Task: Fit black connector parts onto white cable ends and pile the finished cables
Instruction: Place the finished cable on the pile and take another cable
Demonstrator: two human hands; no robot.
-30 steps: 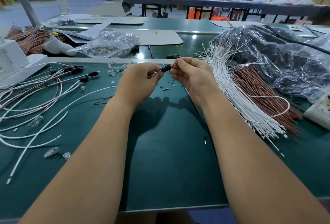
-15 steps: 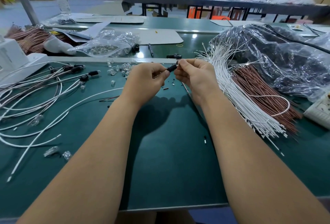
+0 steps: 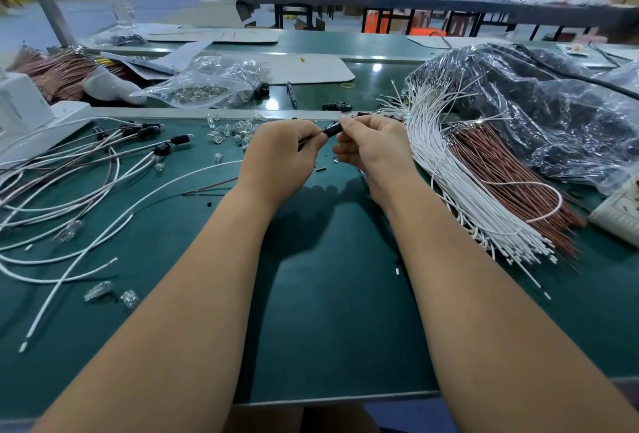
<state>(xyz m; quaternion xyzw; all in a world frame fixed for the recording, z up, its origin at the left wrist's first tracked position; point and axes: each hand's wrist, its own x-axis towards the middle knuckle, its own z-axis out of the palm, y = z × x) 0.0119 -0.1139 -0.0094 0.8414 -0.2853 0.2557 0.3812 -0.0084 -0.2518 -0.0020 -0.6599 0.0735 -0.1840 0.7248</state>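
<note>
A small black connector part (image 3: 333, 129) sits between both hands above the green table (image 3: 332, 311). My right hand (image 3: 371, 147) pinches its right end with thumb and fingertips. My left hand (image 3: 281, 156) is curled round the cable end that enters the connector; a white cable (image 3: 145, 201) and a thin brown wire (image 3: 211, 187) trail left from under it. Finished cables with black ends (image 3: 103, 156) lie piled at the left. A bundle of bare white cables (image 3: 460, 190) lies at the right beside brown wires (image 3: 511, 183).
Clear plastic pieces (image 3: 235, 130) are scattered behind my left hand, with more in a bag (image 3: 204, 87). A large plastic bag of dark parts (image 3: 539, 111) fills the right rear. A white box (image 3: 31, 114) stands at the far left. A pen (image 3: 291, 94) lies beyond.
Both hands shifted slightly right and away with the connector still between them. The connector has tilted a little as the fingers work on it.
</note>
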